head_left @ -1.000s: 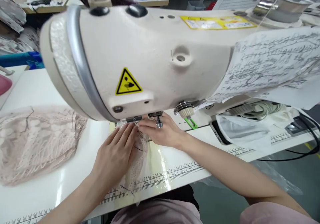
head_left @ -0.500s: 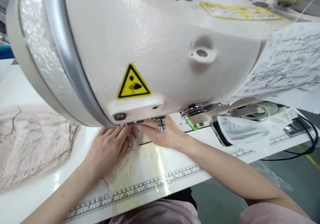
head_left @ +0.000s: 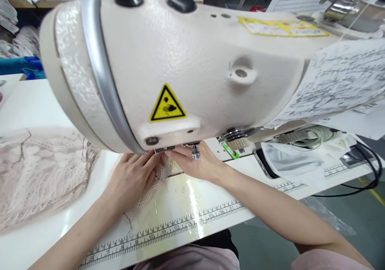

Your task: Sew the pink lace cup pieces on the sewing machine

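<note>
A cream sewing machine head [head_left: 186, 65] fills the upper view and hides the needle area. Under it, my left hand [head_left: 130, 179] lies on a strip of pale pink lace [head_left: 150, 191], fingers together and pressing it flat to the table. My right hand [head_left: 197, 166] rests just right of the presser foot, fingers stretched toward the lace edge, its fingertips partly hidden by the machine. A small metal screw [head_left: 196, 154] hangs over my right hand.
A pile of pink lace pieces [head_left: 39, 173] lies at the left on the white table [head_left: 48, 105]. A printed ruler [head_left: 168, 230] runs along the front edge. Patterned paper [head_left: 337, 81], a white cloth [head_left: 288, 157] and black cables [head_left: 367, 169] lie at the right.
The lace strip has been drawn further under the machine, with less of it toward the table's front edge. Both hands stay at the presser foot; the view shifted a little.
</note>
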`<state>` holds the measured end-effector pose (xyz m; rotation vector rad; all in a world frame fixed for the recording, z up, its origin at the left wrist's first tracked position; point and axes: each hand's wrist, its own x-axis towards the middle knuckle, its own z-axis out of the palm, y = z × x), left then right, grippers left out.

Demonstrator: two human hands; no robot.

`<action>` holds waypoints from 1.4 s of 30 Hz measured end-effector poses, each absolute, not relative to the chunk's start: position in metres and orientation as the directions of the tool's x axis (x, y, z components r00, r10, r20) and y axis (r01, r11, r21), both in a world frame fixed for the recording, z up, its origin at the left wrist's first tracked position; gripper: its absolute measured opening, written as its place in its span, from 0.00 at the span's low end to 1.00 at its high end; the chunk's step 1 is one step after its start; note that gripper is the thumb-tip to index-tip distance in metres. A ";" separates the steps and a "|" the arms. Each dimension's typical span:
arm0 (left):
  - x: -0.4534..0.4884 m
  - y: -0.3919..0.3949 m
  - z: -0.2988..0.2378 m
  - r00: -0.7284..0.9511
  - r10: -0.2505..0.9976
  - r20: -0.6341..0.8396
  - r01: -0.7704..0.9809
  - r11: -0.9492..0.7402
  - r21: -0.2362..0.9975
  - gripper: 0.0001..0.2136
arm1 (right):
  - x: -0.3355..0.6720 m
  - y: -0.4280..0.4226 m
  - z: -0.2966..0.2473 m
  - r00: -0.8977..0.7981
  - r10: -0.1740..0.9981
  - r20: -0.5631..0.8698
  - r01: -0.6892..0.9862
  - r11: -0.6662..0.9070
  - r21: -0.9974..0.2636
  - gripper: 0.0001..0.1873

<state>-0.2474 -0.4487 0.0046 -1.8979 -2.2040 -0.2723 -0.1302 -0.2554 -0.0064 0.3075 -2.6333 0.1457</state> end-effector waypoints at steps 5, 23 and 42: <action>-0.247 -0.449 0.004 -0.148 0.947 0.284 0.988 0.152 0.009 0.20 | -0.128 -0.257 -0.005 -0.854 -0.220 0.471 -0.216 0.974 0.063 0.16; -0.251 -0.451 -0.001 -0.160 0.953 0.258 0.985 0.173 -0.029 0.21 | -0.135 -0.255 -0.009 -0.819 -0.231 0.526 -0.236 0.970 0.059 0.15; -0.222 -0.555 0.028 0.039 0.950 0.310 0.992 0.001 -0.128 0.12 | -0.134 -0.257 -0.015 -0.786 -0.329 0.523 -0.514 0.818 -0.258 0.12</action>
